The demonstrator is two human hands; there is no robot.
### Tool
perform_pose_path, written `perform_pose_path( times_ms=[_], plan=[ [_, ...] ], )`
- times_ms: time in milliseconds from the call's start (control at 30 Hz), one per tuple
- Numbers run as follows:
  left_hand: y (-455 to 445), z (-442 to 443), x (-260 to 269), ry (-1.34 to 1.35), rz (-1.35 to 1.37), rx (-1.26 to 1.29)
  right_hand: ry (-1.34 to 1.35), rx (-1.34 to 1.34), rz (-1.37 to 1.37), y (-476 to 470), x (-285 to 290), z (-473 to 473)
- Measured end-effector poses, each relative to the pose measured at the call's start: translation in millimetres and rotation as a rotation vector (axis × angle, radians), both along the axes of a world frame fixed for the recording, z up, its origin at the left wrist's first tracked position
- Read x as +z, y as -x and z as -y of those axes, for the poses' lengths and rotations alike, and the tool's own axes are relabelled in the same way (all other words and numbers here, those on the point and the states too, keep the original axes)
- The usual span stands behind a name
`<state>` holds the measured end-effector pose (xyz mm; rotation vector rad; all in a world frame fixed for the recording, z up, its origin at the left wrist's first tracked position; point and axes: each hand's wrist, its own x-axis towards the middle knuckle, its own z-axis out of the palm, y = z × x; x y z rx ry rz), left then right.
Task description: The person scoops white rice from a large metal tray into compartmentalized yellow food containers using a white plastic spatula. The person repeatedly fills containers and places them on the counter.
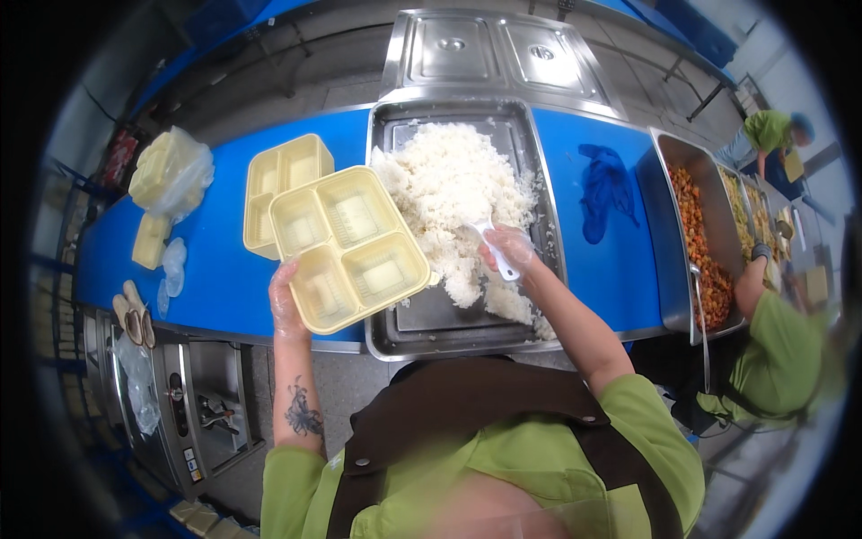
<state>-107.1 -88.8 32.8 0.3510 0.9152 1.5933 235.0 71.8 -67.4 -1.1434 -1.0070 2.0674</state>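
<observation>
My left hand (288, 300), in a clear thin glove, grips the near left edge of a pale yellow compartment tray (330, 250), whose compartments hold no food. The tray is held tilted, partly over the left rim of a large metal pan (431, 337). A mound of cooked white rice (454, 168) lies in that pan. My right hand (506, 250), also in a clear glove, holds a white rice paddle (497, 252) by its handle, the blade against the rice. Behind the held tray, more yellow trays (289, 158) stand on the blue table.
A blue cloth (601, 192) lies right of the pan. Farther right stand a deep metal container of diced vegetables (700, 249) with a ladle (700, 323), and a co-worker's arm (754, 290). Metal lids (495, 57) lie beyond the pan. Bagged yellow containers (168, 172) sit at left.
</observation>
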Motion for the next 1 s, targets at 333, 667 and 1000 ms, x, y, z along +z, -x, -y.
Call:
perform_pose_path(
  times_ms=[333,667,1000],
  plan=[
    [-38,-27,-6,0.061,-0.123,-0.046,-0.159,0.012,0.083,-22,66,29],
    [-133,-84,5,-0.013,-0.040,-0.130,-0.916,0.088,1.198,13,104,38],
    [-112,-58,-8,-0.167,-0.032,-0.230,-0.290,0.041,0.085,-29,140,49]
  ],
)
